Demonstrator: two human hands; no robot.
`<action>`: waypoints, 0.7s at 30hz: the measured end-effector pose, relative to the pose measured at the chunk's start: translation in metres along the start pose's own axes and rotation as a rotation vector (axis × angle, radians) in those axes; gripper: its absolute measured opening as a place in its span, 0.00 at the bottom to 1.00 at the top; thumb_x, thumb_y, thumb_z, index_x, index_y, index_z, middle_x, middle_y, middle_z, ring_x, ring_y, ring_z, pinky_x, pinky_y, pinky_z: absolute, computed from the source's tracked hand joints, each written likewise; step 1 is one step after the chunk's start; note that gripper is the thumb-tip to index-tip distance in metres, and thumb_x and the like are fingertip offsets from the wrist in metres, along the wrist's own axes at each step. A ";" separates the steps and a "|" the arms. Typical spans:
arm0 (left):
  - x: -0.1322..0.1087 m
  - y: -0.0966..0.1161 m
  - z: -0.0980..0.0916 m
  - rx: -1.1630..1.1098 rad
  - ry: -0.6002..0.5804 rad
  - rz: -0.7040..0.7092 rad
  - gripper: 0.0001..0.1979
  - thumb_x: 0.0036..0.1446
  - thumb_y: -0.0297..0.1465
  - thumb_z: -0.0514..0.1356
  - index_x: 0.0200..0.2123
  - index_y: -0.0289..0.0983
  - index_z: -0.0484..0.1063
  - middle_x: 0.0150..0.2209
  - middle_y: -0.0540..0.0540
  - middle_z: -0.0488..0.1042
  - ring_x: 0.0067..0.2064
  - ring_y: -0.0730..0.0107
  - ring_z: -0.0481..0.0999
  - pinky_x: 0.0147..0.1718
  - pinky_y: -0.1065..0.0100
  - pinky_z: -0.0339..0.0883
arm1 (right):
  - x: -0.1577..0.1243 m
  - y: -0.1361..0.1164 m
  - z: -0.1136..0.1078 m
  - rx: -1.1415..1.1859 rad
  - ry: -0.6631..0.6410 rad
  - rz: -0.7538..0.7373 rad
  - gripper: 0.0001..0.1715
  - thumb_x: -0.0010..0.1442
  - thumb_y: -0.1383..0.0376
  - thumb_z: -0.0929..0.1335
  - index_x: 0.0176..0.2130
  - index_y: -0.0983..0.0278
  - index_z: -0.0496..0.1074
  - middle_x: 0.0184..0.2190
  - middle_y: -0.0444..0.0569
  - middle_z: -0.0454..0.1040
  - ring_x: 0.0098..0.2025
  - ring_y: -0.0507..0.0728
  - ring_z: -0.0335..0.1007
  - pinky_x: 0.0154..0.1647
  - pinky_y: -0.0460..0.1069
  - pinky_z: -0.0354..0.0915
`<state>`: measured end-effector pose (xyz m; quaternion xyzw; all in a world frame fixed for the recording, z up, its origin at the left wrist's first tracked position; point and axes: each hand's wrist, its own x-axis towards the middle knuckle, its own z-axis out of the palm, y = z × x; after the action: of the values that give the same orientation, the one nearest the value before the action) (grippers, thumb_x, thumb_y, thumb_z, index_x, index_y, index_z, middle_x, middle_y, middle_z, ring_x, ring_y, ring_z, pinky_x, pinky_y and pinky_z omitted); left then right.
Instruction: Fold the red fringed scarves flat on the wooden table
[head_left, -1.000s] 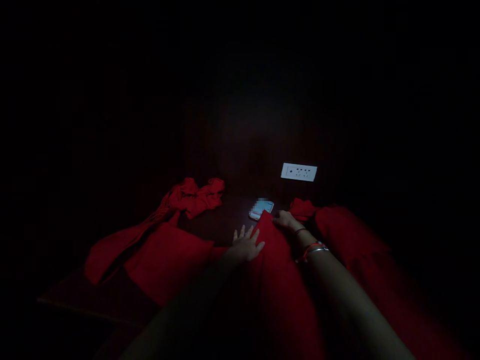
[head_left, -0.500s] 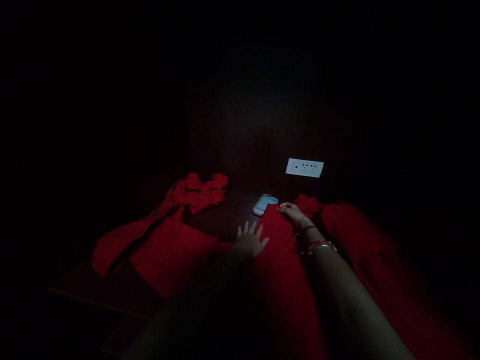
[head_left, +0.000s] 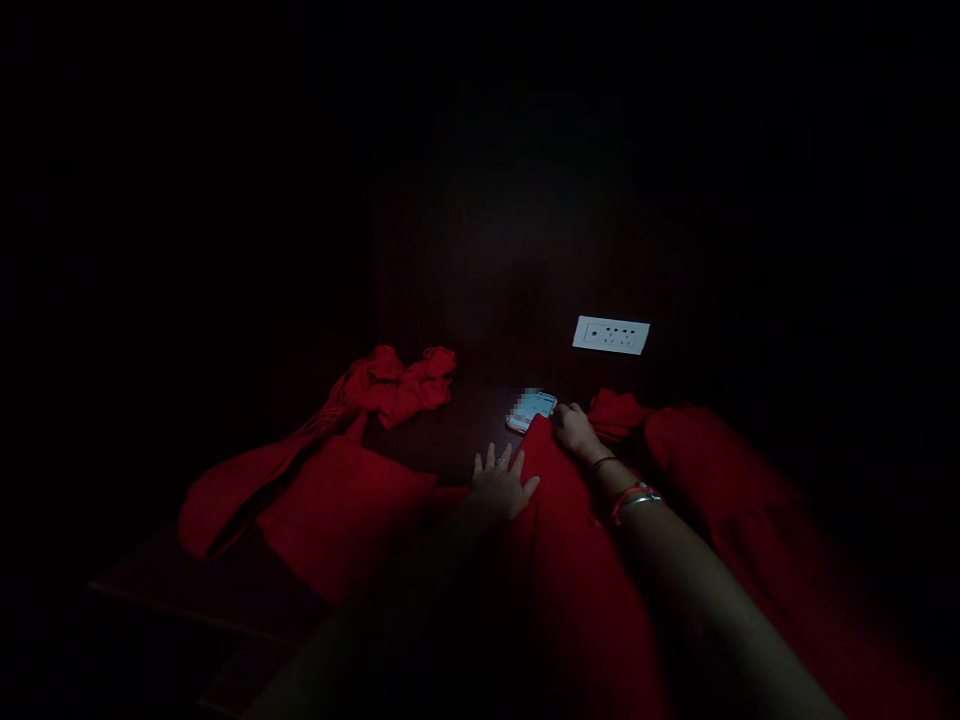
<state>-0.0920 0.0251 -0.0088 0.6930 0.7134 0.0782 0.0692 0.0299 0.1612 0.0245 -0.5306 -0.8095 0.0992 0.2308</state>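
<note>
A long red cloth lies on the dark tabletop in front of me, its narrow top end reaching toward a lit phone. My left hand rests flat with spread fingers on the cloth's left edge, a ring on one finger. At the upper right corner of the cloth is my right hand, fingers curled closed; the fingertips are close to the phone and partly hidden in the dark. The cloth seems pinched there. Bracelets circle my right wrist.
Crumpled red fabric with straps lies at the left, beside a flat red piece. More red fabric spreads at the right. A white socket panel is on the dark wall. The table's left edge shows dimly.
My right hand has curled its fingers and shifted slightly left and down. The cloth's top corner has dipped, showing more of the phone. My left hand stays where it was.
</note>
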 end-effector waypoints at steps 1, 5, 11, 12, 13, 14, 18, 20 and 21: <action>0.000 0.000 0.000 -0.001 0.008 -0.007 0.33 0.51 0.49 0.33 0.57 0.38 0.43 0.58 0.46 0.40 0.57 0.52 0.36 0.51 0.51 0.34 | -0.006 -0.004 0.002 -0.047 0.035 -0.033 0.20 0.50 0.71 0.60 0.44 0.70 0.63 0.46 0.58 0.61 0.48 0.58 0.56 0.47 0.49 0.52; -0.001 0.002 0.001 -0.012 0.031 -0.034 0.34 0.51 0.49 0.33 0.57 0.36 0.42 0.58 0.44 0.41 0.57 0.53 0.36 0.51 0.52 0.35 | -0.036 -0.016 0.008 -0.258 0.027 -0.266 0.23 0.55 0.65 0.56 0.51 0.67 0.56 0.52 0.56 0.54 0.52 0.57 0.48 0.50 0.50 0.48; -0.002 0.003 -0.003 0.000 0.015 -0.053 0.27 0.54 0.40 0.36 0.57 0.37 0.42 0.58 0.46 0.39 0.58 0.56 0.35 0.51 0.53 0.35 | -0.068 -0.023 0.022 -0.299 -0.205 -0.233 0.28 0.58 0.58 0.51 0.55 0.67 0.50 0.56 0.54 0.47 0.56 0.58 0.41 0.52 0.55 0.44; -0.003 0.002 -0.004 0.004 0.011 -0.060 0.27 0.54 0.39 0.36 0.57 0.37 0.42 0.58 0.46 0.39 0.58 0.56 0.35 0.51 0.53 0.35 | -0.070 -0.023 0.024 -0.304 -0.221 -0.219 0.28 0.58 0.58 0.50 0.55 0.66 0.49 0.56 0.53 0.47 0.57 0.58 0.40 0.53 0.55 0.43; -0.005 0.001 -0.005 0.010 0.007 -0.069 0.27 0.55 0.39 0.36 0.57 0.36 0.42 0.58 0.45 0.39 0.58 0.57 0.35 0.51 0.53 0.36 | -0.071 -0.024 0.025 -0.311 -0.229 -0.209 0.28 0.58 0.58 0.49 0.55 0.66 0.49 0.57 0.52 0.46 0.57 0.57 0.39 0.53 0.55 0.42; -0.007 -0.001 -0.007 0.018 -0.001 -0.080 0.27 0.55 0.38 0.36 0.57 0.35 0.42 0.58 0.45 0.39 0.58 0.56 0.36 0.51 0.54 0.36 | -0.071 -0.024 0.025 -0.318 -0.231 -0.201 0.28 0.58 0.58 0.48 0.55 0.66 0.49 0.57 0.51 0.45 0.57 0.56 0.38 0.54 0.55 0.41; -0.021 -0.016 -0.018 0.065 -0.068 -0.115 0.27 0.55 0.39 0.36 0.57 0.35 0.44 0.58 0.47 0.39 0.57 0.55 0.37 0.51 0.54 0.38 | -0.071 -0.026 0.023 -0.326 -0.221 -0.193 0.27 0.59 0.59 0.49 0.55 0.67 0.50 0.56 0.52 0.47 0.57 0.56 0.39 0.53 0.54 0.42; -0.030 -0.029 -0.028 0.091 -0.129 -0.101 0.27 0.55 0.42 0.36 0.57 0.38 0.44 0.58 0.48 0.39 0.57 0.55 0.39 0.50 0.52 0.40 | -0.073 -0.029 0.019 -0.332 -0.177 -0.196 0.26 0.58 0.60 0.50 0.54 0.69 0.52 0.55 0.54 0.50 0.56 0.57 0.42 0.53 0.54 0.43; -0.036 -0.037 -0.034 0.110 -0.164 -0.085 0.27 0.54 0.44 0.37 0.56 0.40 0.44 0.58 0.48 0.39 0.57 0.55 0.40 0.50 0.52 0.41 | -0.075 -0.031 0.017 -0.337 -0.141 -0.204 0.26 0.58 0.61 0.51 0.53 0.70 0.54 0.54 0.55 0.52 0.55 0.57 0.44 0.53 0.54 0.43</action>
<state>-0.1338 -0.0120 0.0167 0.6689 0.7373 -0.0210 0.0925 0.0220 0.0817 0.0021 -0.4687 -0.8784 -0.0244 0.0903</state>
